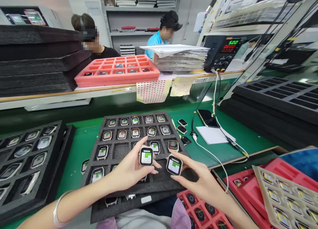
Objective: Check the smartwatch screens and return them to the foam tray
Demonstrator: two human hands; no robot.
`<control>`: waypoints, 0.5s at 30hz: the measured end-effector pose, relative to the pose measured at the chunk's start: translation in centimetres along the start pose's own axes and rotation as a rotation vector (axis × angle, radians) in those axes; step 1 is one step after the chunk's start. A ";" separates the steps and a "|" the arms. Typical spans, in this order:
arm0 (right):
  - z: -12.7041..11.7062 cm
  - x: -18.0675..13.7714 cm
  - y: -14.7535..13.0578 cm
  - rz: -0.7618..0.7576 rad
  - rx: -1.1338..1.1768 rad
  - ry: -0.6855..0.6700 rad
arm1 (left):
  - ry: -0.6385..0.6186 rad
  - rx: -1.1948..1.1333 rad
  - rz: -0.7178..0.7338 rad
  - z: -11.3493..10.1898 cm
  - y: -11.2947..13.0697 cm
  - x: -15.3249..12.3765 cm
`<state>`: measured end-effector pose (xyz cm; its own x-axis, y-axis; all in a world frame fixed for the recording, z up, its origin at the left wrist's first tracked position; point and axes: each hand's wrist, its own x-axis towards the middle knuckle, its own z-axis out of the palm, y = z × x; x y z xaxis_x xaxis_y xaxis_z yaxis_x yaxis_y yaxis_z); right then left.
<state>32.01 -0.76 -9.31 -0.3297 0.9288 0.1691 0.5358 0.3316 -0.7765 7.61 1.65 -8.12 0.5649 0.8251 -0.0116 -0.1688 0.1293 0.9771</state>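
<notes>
My left hand [130, 171] pinches a smartwatch body [146, 156] with a lit green-and-white screen, held just above the black foam tray [119, 149]. My right hand [198, 181] grips a second lit watch body [174, 165] close beside the first. Both sit over the tray's front rows. The tray holds several more watch bodies in its pockets, and some pockets near my hands stand bare. A bracelet [58, 209] circles my left wrist.
Another black foam tray of watches [27, 156] lies at the left. Red trays [245, 189] sit at lower right. A phone [207, 118], white pad and cables lie on the green mat. Two people work behind a raised shelf with a red tray [116, 71] and a power supply [223, 53].
</notes>
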 end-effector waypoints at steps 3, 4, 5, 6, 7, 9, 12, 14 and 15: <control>-1.1 -0.3 1.4 -0.154 -0.251 -0.061 | -0.012 0.441 0.085 0.8 -1.0 0.0; -1.5 -0.5 1.7 -0.191 -0.293 -0.084 | -0.018 0.633 0.140 1.0 -1.3 0.0; -1.8 -0.6 2.0 -0.219 -0.321 -0.099 | -0.026 0.813 0.197 1.3 -1.7 0.0; -2.2 -0.8 2.1 -0.239 -0.342 -0.107 | -0.040 0.960 0.243 1.5 -2.0 -0.1; -2.5 -1.0 2.2 -0.253 -0.361 -0.104 | -0.051 1.070 0.270 1.7 -2.5 -0.1; -3.1 -1.3 2.3 -0.279 -0.401 -0.096 | -0.034 1.197 0.293 1.6 -3.7 -0.2; -3.7 -1.4 2.0 -0.328 -0.451 -0.169 | 0.066 1.299 0.378 0.6 -6.0 -0.1; -4.0 -1.2 1.7 -0.358 -0.441 -0.241 | 0.121 1.326 0.386 -0.7 -7.1 -0.1; -4.2 -1.0 1.6 -0.366 -0.415 -0.255 | 0.148 1.324 0.367 -1.5 -7.3 -0.2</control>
<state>36.49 -0.47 -8.18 -0.6980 0.6904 0.1904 0.5939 0.7065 -0.3848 7.57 1.37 -15.54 0.5511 0.7586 0.3474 0.6451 -0.6515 0.3993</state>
